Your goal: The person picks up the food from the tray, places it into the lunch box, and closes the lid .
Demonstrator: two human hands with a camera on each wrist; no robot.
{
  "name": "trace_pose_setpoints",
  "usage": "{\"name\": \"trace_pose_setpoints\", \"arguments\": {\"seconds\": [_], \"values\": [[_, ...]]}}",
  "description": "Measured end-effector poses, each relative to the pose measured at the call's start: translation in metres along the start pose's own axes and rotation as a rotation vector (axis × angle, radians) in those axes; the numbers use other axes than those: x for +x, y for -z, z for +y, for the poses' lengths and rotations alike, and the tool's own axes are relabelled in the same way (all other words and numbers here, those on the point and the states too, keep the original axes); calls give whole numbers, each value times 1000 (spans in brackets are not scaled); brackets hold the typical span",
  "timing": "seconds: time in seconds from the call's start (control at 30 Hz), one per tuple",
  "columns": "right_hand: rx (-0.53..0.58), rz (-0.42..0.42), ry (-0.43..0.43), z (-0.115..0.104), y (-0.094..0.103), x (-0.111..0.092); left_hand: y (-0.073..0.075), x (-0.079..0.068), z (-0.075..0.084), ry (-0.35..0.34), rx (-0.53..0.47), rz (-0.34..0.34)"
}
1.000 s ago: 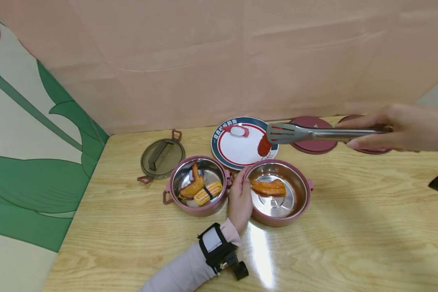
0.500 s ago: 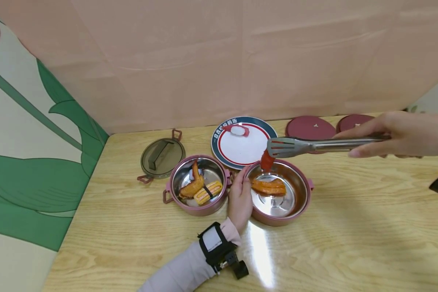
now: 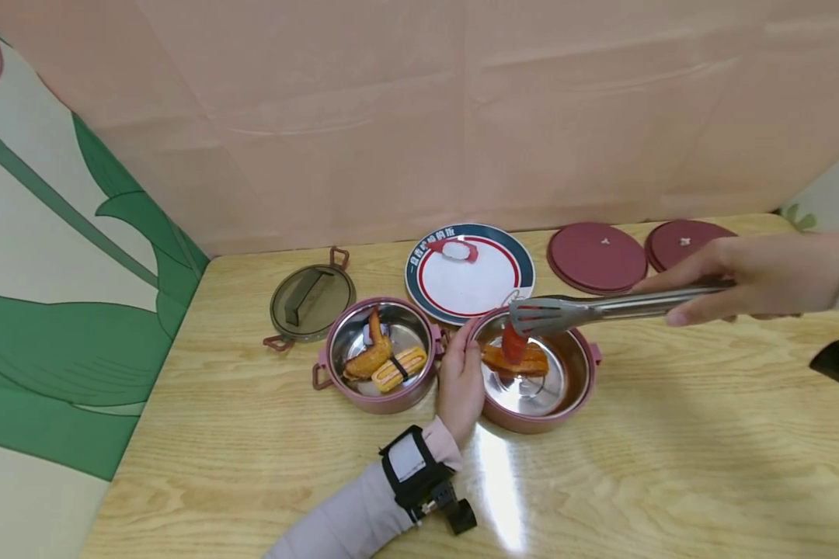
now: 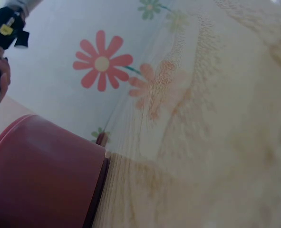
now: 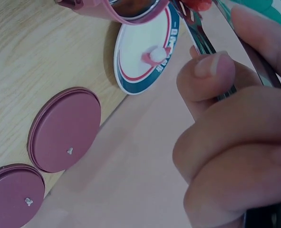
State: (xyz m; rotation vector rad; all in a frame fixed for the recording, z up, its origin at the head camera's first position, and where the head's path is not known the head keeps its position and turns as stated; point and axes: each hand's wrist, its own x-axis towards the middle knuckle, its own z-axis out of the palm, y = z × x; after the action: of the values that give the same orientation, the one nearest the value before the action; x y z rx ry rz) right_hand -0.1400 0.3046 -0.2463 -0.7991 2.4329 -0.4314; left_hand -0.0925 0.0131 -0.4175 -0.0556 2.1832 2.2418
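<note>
My right hand (image 3: 748, 272) grips metal tongs (image 3: 615, 307), fingers curled round their arms. Pinched in the tongs' slotted tip is a red food piece (image 3: 513, 345), over the larger pink pot (image 3: 531, 423) and overlapping the glossy orange-brown meat slab (image 3: 527, 363) inside it. My left hand (image 3: 460, 384) rests along that pot's left side, fingers fairly straight and reaching to the rim. In the left wrist view the hand itself is out of sight; a pink pot wall (image 4: 45, 175) fills the lower left. The right wrist view shows the red piece (image 5: 198, 4) at the top edge.
Left of my left hand stands a smaller pink pot (image 3: 391, 404) with a chicken wing (image 3: 369, 359) and yellow banded food (image 3: 398, 370). Behind lie a plate (image 3: 461, 287) with a pink-and-white piece (image 3: 456, 249), a brown handled lid (image 3: 322, 310) and two maroon lids (image 3: 597, 256).
My right hand has brought the tongs and red piece toward me, from over the plate to over the larger pot, and lower. My left hand stays at the pot.
</note>
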Motion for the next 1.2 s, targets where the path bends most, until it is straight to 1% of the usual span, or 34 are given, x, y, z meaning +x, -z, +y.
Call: {"name": "trace_pose_setpoints", "arguments": {"seconds": [0.1, 0.17, 0.3, 0.5, 0.53, 0.57, 0.67, 0.73, 0.8, 0.9, 1.07, 1.2], "values": [[9, -27, -3, -3, -2, 1, 0, 0, -1, -1, 2, 1], [14, -34, -13, -5, -3, 1, 0, 0, -1, -15, 5, 2], [23, -48, 34, -6, -6, 3, 0, 0, -1, -10, 4, 2], [62, -125, 6, -5, -10, 9, 0, 0, -2, -34, 16, 6], [61, -128, 7, -4, -11, 10, 0, 0, -1, -41, 17, 6], [56, -124, 27, -3, -12, 10, 0, 0, -1, -45, 17, 6], [47, -114, 52, -2, -15, 12, 0, -1, -1, -42, 13, 4], [47, -125, 42, -2, -15, 14, 0, -1, 0, -34, 9, 1], [61, -147, 12, -4, -14, 16, 0, -1, 0, -21, 4, -1], [76, -168, -3, -8, -12, 19, 0, -1, 1, -7, -3, -1], [67, -167, -4, -16, -12, 25, 0, -1, 0, -24, 2, -3], [85, -183, -39, -19, -11, 28, 0, 0, 0, -28, 3, -4]]}}
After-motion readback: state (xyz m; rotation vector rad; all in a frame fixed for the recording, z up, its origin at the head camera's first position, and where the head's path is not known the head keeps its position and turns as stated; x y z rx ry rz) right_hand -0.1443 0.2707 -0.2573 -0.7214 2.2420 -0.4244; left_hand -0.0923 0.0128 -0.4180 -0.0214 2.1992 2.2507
